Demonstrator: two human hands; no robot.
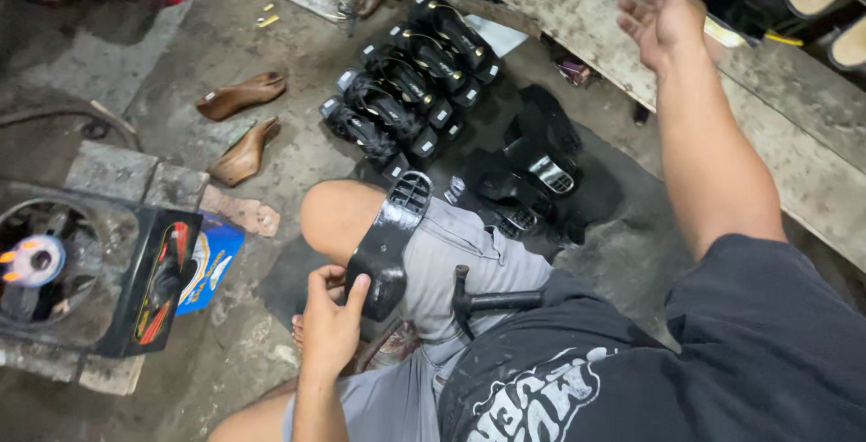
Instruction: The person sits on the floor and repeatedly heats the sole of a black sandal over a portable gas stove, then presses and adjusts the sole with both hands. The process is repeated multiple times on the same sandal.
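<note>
Closest in, at the bottom of the frame, is the person's dark printed shirt [631,379] and grey shorts [451,262], with a black hammer [483,302] lying across the lap, its head pointing left. Just left of it, the left hand [329,320] is curled around the heel end of a black shoe sole [390,239] that rests over the bare knee, thumb on its upper face, fingers tucked under; the sole's ridged toe end points up the frame.

Beyond the knee, in the middle of the frame, a row of black strapped sandals [406,90] runs diagonally toward the top, and a looser heap of black soles [532,171] sits to its right on a dark mat. Two wooden shoe lasts [242,122] lie on the concrete at the upper left. A fan in a black box [81,271] fills the left edge, boxing that side in.

The right arm stretches up the right side; the right hand [663,13] hangs open over a worn wooden bench [767,90] at the upper right, fingers loosely spread, holding nothing. Bare concrete shows between the lasts and the sandals, the main open patch of floor.
</note>
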